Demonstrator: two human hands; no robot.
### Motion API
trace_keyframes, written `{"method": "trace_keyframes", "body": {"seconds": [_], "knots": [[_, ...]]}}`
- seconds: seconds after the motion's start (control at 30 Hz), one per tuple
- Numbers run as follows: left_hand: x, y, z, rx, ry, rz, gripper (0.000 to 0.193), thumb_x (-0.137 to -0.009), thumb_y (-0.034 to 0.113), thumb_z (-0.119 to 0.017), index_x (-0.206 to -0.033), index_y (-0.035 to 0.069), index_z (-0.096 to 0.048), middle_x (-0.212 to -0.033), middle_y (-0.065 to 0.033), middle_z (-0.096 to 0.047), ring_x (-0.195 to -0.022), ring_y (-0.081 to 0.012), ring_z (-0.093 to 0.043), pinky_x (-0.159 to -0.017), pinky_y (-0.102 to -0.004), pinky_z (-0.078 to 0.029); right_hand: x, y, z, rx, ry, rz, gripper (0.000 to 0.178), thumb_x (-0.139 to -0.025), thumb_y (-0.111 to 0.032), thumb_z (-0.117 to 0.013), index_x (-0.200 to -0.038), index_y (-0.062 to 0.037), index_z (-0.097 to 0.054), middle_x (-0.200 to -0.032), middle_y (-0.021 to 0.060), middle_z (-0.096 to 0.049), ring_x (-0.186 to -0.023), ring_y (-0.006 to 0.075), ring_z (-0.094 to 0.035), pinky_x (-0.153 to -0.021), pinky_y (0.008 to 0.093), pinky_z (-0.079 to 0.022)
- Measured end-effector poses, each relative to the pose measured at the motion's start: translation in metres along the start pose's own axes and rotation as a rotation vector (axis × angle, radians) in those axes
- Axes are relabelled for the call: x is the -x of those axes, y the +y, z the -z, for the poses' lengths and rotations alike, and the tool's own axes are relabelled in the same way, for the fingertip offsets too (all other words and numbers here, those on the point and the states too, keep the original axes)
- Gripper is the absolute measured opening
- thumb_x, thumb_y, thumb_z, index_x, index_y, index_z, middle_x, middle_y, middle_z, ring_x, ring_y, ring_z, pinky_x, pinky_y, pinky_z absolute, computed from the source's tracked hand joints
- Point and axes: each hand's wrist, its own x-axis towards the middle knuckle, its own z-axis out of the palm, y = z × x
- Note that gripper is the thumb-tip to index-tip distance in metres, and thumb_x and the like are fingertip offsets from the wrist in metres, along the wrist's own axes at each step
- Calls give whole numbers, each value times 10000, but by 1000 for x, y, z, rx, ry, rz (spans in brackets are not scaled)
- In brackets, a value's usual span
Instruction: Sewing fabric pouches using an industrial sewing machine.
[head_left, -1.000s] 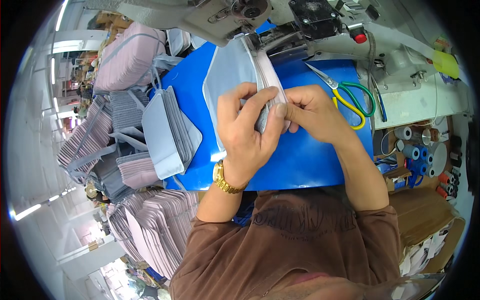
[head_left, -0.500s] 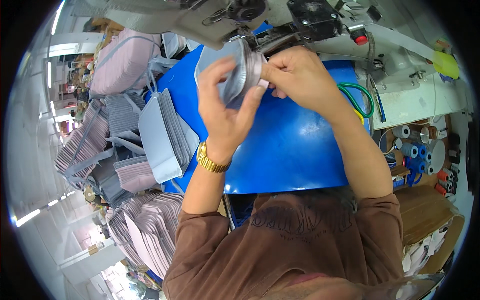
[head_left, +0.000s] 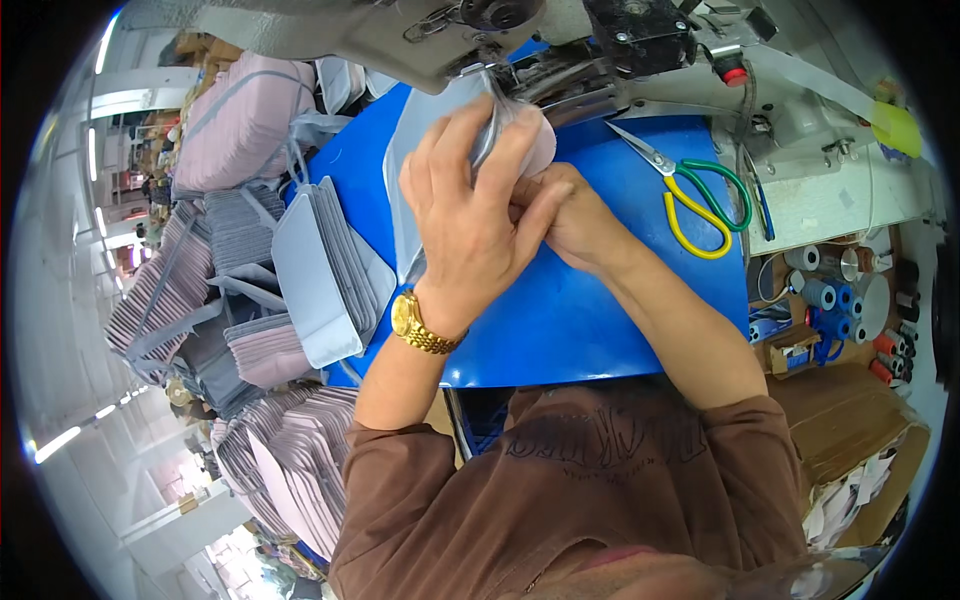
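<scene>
A grey-blue fabric piece point(head_left: 408, 140) with a pale pink rounded part point(head_left: 541, 150) sits under the sewing machine point(head_left: 480, 62). My left hand point(head_left: 465, 205), with a gold watch point(head_left: 422, 325) on its wrist, grips the piece from above with bent fingers. Its thumb reaches across toward my right hand. Just below the pink part, my right hand point(head_left: 572, 222) is closed at the edge of the piece; its fingertips are mostly hidden behind my left hand. To the right, scissors point(head_left: 672, 178) with green and yellow handles lie on the blue table point(head_left: 590, 320).
Left of the table rest grey-blue fabric panels point(head_left: 320, 270) and tied bundles of pink and grey pieces point(head_left: 245, 125). Thread spools point(head_left: 835, 300) stand at the right, above a cardboard box point(head_left: 850, 420). A red button point(head_left: 735, 76) sits on the machine.
My right hand has moved down and away from the machine, uncovering the scissors. My left hand has shifted from open fingers beside the piece to curled fingers over it. The fabric now lies flatter.
</scene>
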Motion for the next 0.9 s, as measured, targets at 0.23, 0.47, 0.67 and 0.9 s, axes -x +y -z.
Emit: {"method": "trace_keyframes", "body": {"seconds": [0.23,0.47,0.67,0.9], "knots": [[-11,-12,27,-140,-68,-134,515,-690,102,-716,-1203,104,-666,-1226,-114,-581,-1096,-297,-553,-840,-369,-444,12,-22,-21,-355,99,-178,312,-1021,-247,-553,-917,7,-702,-816,99,-697,-748,177,-699,-728,332,-602],[-19,-3,48,-419,-350,-298,360,-759,197,-638,-1084,51,-689,-1095,-54,-604,-995,-224,-558,-799,-365,-410,10,-36,-31,-61,224,-239,388,-1018,-293,-564,-854,25,-712,-704,98,-684,-649,193,-704,-638,318,-596],[-14,-1,35,-127,-320,-113,335,-763,85,-659,-1096,65,-695,-973,-25,-633,-904,-219,-579,-774,-361,-416,2,-15,-25,116,267,-70,434,-1026,-278,-551,-789,52,-703,-727,99,-693,-635,158,-675,-584,274,-547],[-18,0,15,-85,-187,14,249,-829,44,-667,-1071,73,-717,-947,-50,-644,-859,-243,-585,-748,-365,-418,-16,-7,-24,228,311,127,433,-1009,-211,-545,-679,52,-642,-656,64,-641,-598,116,-584,-530,277,-475]]}}
